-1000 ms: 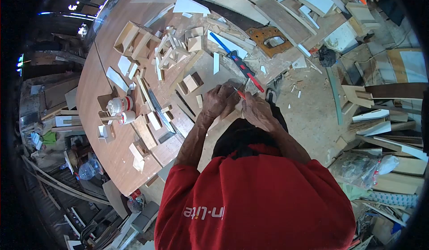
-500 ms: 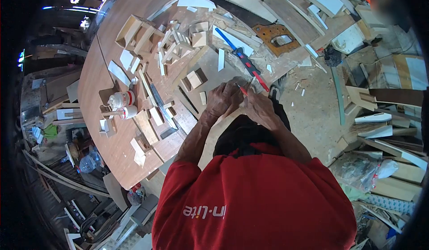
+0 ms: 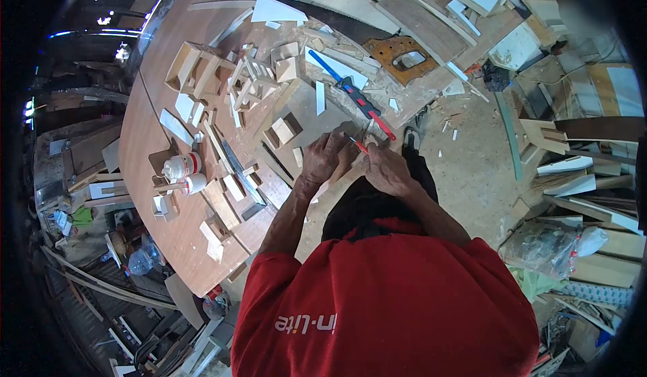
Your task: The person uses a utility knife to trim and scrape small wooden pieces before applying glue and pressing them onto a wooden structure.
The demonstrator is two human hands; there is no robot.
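At the near edge of the workbench, my right hand [image 3: 386, 169] is closed around a slim, red, pencil-like tool [image 3: 358, 145]. Its thin tip points up and left towards my left hand [image 3: 322, 158]. Those left fingers are curled together at the bench edge, and whatever they hold is hidden. Just beyond lies a blue, black and red bar-shaped tool [image 3: 355, 96]. A small open wooden box [image 3: 283, 131] stands left of it on a flat board, with a small wood block [image 3: 298, 156] near my left hand.
A handsaw [image 3: 401, 59] with a wooden handle lies at the back among offcuts. Glue bottles [image 3: 180, 166], a long metal-edged tool [image 3: 244, 175] and small wooden assemblies [image 3: 195, 70] are on the left of the bench [image 3: 151, 222]. Wood scraps [image 3: 573, 181] and a plastic bag [image 3: 546, 247] lie at right.
The view has shifted slightly, so the bench items sit further left. My right hand has turned a little, and more of the red tool shows. Both hands stay close together at the bench edge.
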